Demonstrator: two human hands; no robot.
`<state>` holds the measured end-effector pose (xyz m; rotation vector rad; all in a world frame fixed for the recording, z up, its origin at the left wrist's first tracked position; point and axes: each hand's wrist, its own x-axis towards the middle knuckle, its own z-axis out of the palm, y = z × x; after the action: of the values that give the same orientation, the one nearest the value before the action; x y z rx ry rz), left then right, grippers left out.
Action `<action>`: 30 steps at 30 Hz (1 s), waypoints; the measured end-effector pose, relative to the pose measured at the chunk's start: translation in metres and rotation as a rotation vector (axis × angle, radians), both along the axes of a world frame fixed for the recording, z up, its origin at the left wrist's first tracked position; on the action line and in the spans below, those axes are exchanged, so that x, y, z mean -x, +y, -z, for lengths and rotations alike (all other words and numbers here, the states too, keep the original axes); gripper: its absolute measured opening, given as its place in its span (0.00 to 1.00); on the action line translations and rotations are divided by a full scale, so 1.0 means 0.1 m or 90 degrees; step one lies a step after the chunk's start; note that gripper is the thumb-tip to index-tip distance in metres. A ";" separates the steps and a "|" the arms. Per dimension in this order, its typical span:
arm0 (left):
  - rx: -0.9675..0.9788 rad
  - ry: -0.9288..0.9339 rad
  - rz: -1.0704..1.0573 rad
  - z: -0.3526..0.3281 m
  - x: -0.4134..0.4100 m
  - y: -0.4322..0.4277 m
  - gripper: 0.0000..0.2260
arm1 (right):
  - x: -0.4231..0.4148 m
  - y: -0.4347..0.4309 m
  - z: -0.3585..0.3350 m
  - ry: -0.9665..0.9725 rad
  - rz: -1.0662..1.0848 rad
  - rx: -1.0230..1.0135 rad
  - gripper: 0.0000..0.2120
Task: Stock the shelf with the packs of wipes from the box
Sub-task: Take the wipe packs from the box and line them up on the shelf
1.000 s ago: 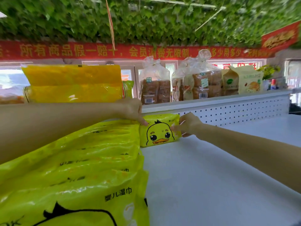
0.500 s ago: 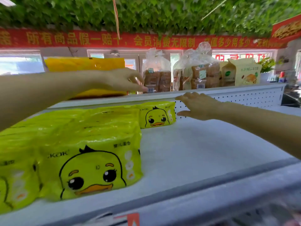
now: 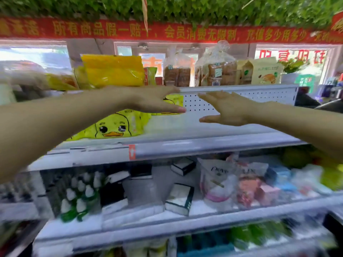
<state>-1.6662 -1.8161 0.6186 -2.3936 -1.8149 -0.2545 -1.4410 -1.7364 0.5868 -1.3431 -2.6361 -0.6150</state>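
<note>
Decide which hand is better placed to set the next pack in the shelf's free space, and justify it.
Probably the right hand: it is open, holds nothing and hangs over the bare shelf. The left hand hangs over the packs already there.

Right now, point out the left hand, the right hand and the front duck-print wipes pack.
left hand [image 3: 152, 100], head view, on the back of the hand.
right hand [image 3: 225, 110], head view, on the open palm area.
front duck-print wipes pack [image 3: 113, 127], head view, on the duck's face.

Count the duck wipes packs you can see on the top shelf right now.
2 clearly: a front pack at the shelf edge, left, and a rear pack against the pegboard behind the left hand. The left forearm may hide more.
</note>
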 end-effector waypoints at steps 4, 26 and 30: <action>-0.034 0.068 0.014 0.52 -0.35 -0.39 0.36 | -0.35 -0.52 0.34 0.006 -0.011 -0.031 0.42; 0.251 -0.068 0.074 4.13 -0.65 -1.54 0.34 | -0.66 -2.07 3.69 -0.022 0.038 0.422 0.42; 0.360 -0.164 0.023 4.82 -0.67 -1.71 0.39 | -0.84 -2.25 4.47 0.069 0.127 0.538 0.42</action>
<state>-1.5987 -1.9874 0.1370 -2.8779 -2.1975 -0.0539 -1.3566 -1.9613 0.1401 -1.7528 -2.7768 0.6385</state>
